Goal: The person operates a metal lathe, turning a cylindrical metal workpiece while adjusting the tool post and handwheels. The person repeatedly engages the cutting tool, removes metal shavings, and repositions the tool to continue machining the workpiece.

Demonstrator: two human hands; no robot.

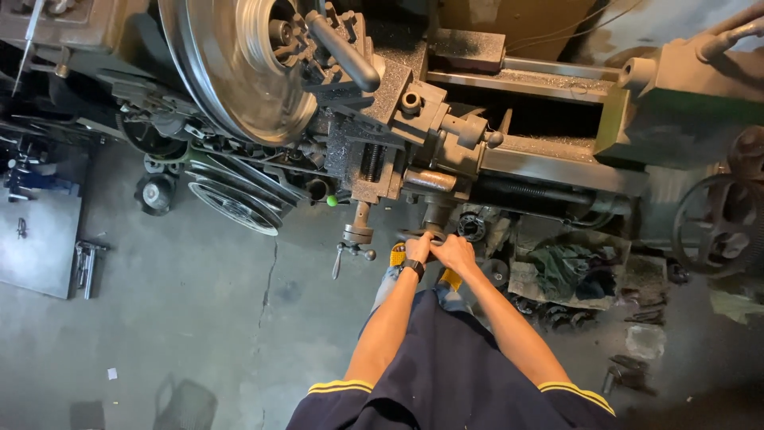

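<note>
Seen from above, looking down past a dark navy shirt with yellow-striped sleeve cuffs. Both bare forearms stretched forward and meeting at one spot on the front of a lathe [477, 143].

Left hand [418, 248], black watch at the wrist, closed around the near edge of a small metal handwheel [422, 234] low on the carriage apron. Right hand [455, 253] closed on the same handwheel from the other side, knuckles touching the left hand's. Handwheel almost wholly covered by the fingers; only a thin rim visible above them, directly below a short grey cylinder on the apron.

Just left of the hands, a slim lever with a small crank handle [356, 239] hanging down from the apron. Above that, a green ball knob [332, 201]. Farther up, the dark, chip-speckled cross slide and tool post, with a long black handle [342, 52] angled upward. To the upper left, a large shiny faceplate [239, 72], blurred at the rim.

Below it, ribbed pulley discs [231, 203] leaning near the machine base. On the right, a spoked wheel [716, 219] and a heap of dark rags [569, 271]. Cracked concrete floor [199, 318] underneath, with a wrench-like tool [86, 267] lying at far left.
</note>
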